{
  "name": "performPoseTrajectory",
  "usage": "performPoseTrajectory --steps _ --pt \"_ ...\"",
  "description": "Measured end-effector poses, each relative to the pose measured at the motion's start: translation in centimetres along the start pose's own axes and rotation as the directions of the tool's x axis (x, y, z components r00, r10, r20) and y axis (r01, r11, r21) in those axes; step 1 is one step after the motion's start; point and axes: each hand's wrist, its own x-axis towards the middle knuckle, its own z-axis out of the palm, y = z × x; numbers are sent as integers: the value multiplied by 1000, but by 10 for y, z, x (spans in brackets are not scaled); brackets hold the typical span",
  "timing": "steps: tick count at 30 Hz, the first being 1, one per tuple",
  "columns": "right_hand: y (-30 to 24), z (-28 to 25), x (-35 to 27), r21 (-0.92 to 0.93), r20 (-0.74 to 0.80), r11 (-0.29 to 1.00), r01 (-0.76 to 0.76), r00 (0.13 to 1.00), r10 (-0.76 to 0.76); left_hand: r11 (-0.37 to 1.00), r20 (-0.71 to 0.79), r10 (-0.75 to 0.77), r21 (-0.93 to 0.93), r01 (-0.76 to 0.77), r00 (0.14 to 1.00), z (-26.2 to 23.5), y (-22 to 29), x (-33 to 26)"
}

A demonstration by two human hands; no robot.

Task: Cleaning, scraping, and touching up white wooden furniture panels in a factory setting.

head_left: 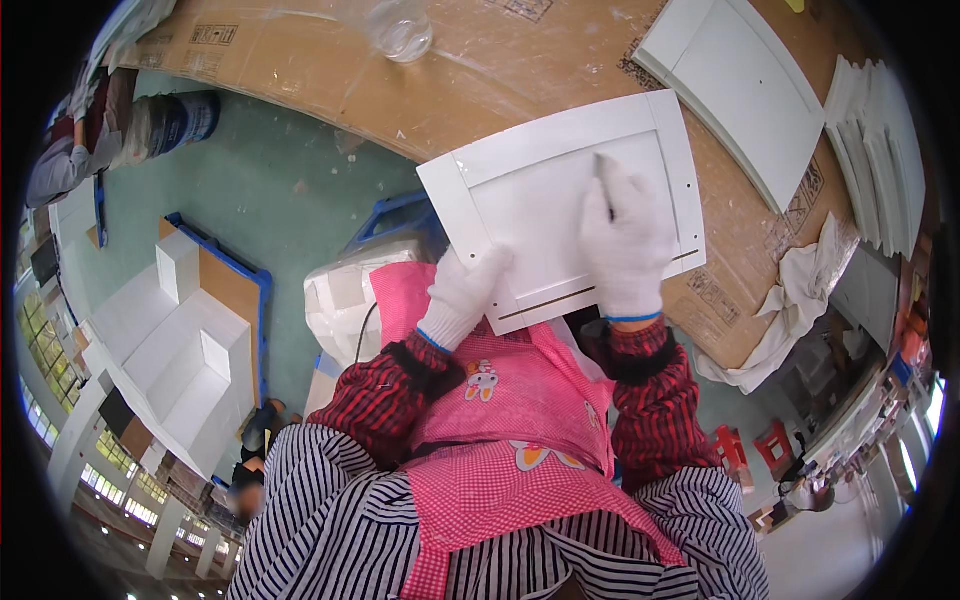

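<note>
A white framed panel (545,215) with a recessed middle and small dark holes rests tilted at the cardboard-covered table's near edge. My left hand (468,290), in a white knit glove, grips its lower left corner, with some fingers hidden behind the edge. Over the recess's right side, my right hand (628,240), gloved the same way, is closed round a slim dark tool (604,180). The tool's tip points at the recessed face; blur hides its exact kind and whether it touches. A dark slot runs along the panel's near edge.
Brown cardboard (330,75) covers the table. Another white panel (735,90) lies at far right, beside a stack of white panels (875,155). A clear plastic cup (400,35) stands at the back. White cloth (790,300) hangs over the right edge. A white cabinet piece (190,340) stands left.
</note>
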Motion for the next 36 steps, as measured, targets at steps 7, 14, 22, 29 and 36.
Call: performPoseTrajectory --steps 7,14,22,29,36 --pt "154 -111 -9 -64 -206 966 -250 951 232 997 -16 65 51 -64 998 -6 2 0" --pt "281 -182 -25 -360 -412 700 -616 779 473 998 -1 -17 -61 16 1000 -36 18 -1" --pt "316 -215 -50 344 -310 737 -581 671 674 996 14 -3 -85 4 1000 1 30 1" --pt "146 -225 -32 798 -202 543 -261 734 649 992 119 71 95 -82 990 32 1 16" --pt "122 -73 30 -30 -135 994 -107 986 102 999 111 53 -11 -52 992 28 -10 22"
